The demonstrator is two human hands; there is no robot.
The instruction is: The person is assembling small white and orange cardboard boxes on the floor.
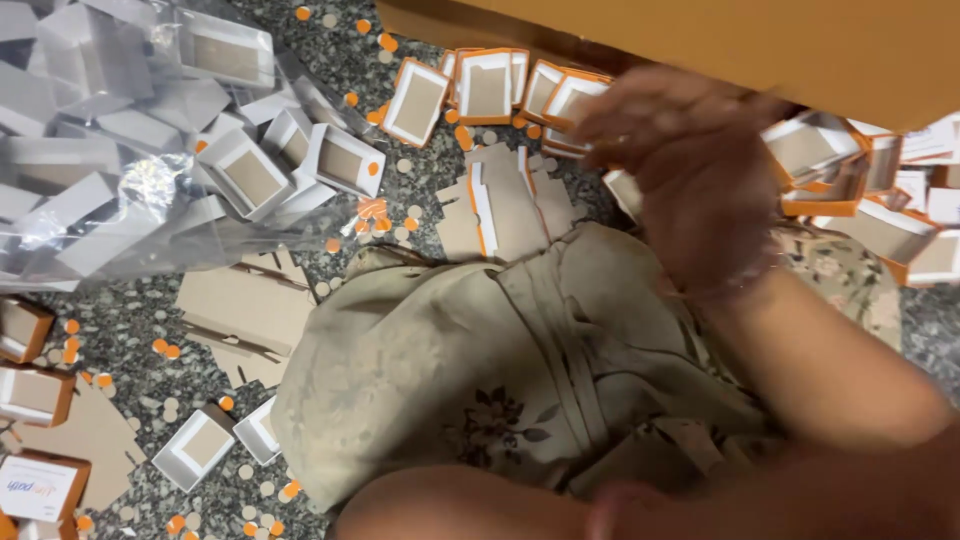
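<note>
My right hand point(685, 165) is blurred with motion. It reaches out over my bent knee, which is covered in beige flowered cloth point(500, 360). Its fingertips are at a row of small orange-edged cardboard trays point(560, 98) on the speckled stone floor point(120, 320), just under a big brown carton point(700, 40). Whether the fingers grip a tray is hidden by the blur. Flat unfolded cardboard blanks point(510, 205) lie just left of the hand. A bare forearm point(450, 505) crosses the bottom edge, and no left hand shows.
A clear plastic bag point(110, 190) of white trays sits at the upper left. More orange-edged trays point(870, 215) pile up at the right. Brown boxes point(35, 395) and white trays point(195, 448) lie at the lower left. Flat brown sheets point(245, 310) and small round punch-outs are scattered around.
</note>
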